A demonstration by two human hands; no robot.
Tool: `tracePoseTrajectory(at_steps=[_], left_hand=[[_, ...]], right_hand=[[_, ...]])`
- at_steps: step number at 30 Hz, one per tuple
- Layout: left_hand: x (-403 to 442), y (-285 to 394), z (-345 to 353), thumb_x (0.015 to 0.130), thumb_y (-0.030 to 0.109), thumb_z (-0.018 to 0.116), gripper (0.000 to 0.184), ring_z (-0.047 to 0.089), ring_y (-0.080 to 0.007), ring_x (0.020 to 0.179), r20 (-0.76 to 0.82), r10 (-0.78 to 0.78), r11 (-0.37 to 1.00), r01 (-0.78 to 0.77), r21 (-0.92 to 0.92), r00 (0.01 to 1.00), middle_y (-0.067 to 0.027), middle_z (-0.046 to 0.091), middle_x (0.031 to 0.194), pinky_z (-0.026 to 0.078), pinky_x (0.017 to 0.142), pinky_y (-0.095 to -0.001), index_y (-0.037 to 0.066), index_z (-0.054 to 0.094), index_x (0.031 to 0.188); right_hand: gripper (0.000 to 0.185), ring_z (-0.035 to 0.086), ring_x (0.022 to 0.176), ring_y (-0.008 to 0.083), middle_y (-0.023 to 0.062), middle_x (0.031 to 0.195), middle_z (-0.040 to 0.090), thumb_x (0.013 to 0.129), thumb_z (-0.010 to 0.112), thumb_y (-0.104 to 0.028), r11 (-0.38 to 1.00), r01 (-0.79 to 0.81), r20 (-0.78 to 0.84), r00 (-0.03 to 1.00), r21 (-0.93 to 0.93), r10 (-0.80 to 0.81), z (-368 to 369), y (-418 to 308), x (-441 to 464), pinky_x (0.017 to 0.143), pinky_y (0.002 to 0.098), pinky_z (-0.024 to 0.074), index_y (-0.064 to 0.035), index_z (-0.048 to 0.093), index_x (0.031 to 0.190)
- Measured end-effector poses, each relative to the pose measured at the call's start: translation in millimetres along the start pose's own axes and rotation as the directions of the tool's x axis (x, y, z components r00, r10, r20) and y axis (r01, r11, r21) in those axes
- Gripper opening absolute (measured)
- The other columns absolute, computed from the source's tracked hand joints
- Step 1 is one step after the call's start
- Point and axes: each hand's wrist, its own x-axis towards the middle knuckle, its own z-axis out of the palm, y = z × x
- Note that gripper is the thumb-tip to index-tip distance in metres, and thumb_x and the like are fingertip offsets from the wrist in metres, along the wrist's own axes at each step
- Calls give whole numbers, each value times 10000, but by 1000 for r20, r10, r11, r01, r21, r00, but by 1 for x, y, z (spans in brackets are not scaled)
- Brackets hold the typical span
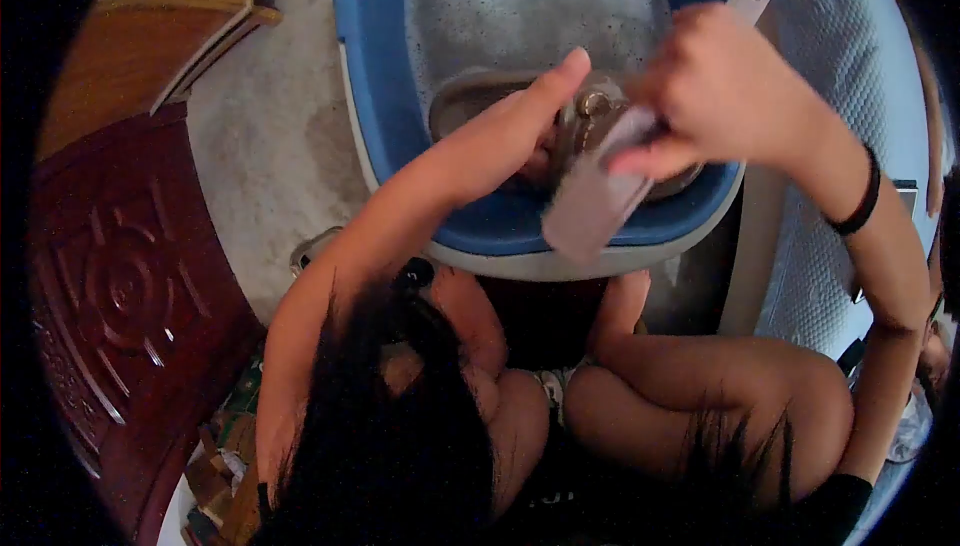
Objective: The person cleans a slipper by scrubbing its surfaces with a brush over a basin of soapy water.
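Observation:
My left hand point(510, 141) grips a grey-brown shoe point(595, 116) with a gold-coloured ornament, low over the near side of a blue basin point(370, 96). Its thumb points up and most of its fingers are hidden in or behind the shoe. Closed around a pale, long-handled brush point(600, 201), my right hand point(705, 86) is slightly blurred. The brush slants across the shoe, its handle end with a hanging hole at the upper right and its broad end over the basin's near rim. Its bristles are out of sight. Cloudy, sudsy water point(530, 6) fills the basin.
On the left stand a carved dark red wooden panel point(125, 286) and a lighter wooden piece of furniture point(170, 16). A quilted pale blue surface point(830, 56) runs along the right. Bare concrete floor point(260, 166) shows left of the basin, and my bent legs point(710, 376) are close before it.

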Motion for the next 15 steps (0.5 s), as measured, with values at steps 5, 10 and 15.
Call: tracePoseTrajectory(at_steps=[5,10,15], left_hand=[[-2,7,5,839,695,291,742,554,-113,776,-66,38,998,-34,60,997,-55,608,885,431,633,-229,59,556,1113],[11,-8,3,857,671,289,716,556,-112,794,-19,21,1000,-21,-18,1000,-55,608,904,433,642,-229,63,543,1135],[-5,6,1,862,662,292,709,547,-111,792,-73,77,990,-68,121,994,-52,602,940,426,638,-231,60,537,1146]], right_hand=[[537,500,457,285,105,468,482,730,587,-565,994,-103,-71,992,-36,100,9,32,2,465,354,386,-69,536,530],[553,495,461,287,108,456,451,722,579,-579,994,56,-80,996,93,-48,15,-2,0,450,356,379,-67,532,521],[551,490,442,279,113,444,446,728,587,-569,996,-74,-65,995,45,76,9,31,10,450,340,389,-58,556,524]])
